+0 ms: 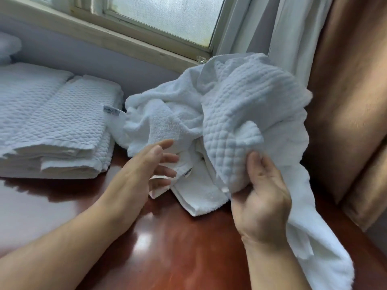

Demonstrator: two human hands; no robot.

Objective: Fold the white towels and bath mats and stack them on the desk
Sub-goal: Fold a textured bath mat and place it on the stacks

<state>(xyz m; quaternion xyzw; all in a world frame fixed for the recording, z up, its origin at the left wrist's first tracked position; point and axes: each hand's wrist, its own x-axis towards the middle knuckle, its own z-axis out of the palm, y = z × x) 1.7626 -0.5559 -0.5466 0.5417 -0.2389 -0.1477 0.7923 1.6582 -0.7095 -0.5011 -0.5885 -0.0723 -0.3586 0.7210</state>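
The right hand (261,197) has its grip clamped on a white waffle-weave cloth (247,105): the thumb presses the fabric from the near side and the fingers are curled under it. The cloth bunches up in a heap above the hand on the right of the scene. One end of it hangs down past the wrist toward the near right edge.

The left hand (152,164) holds nothing. Its grip is apart, with the fingers spread and nearly straight, and the fingertips are at the near edge of a crumpled white terry towel (163,122); whether they touch it cannot be told. This towel lies on the glossy red-brown worktop (167,248), partly under the waffle-weave cloth, with a small label (187,172) showing just beside the left fingers.

On the far left of the worktop is a folded stack (58,126) of white waffle-textured pieces, with neat edges facing near and a tag (111,110) at its right side, just beside the terry towel.

Behind the worktop is a frosted window (167,15), with a white curtain (293,38) and a brown curtain (356,80) on the right
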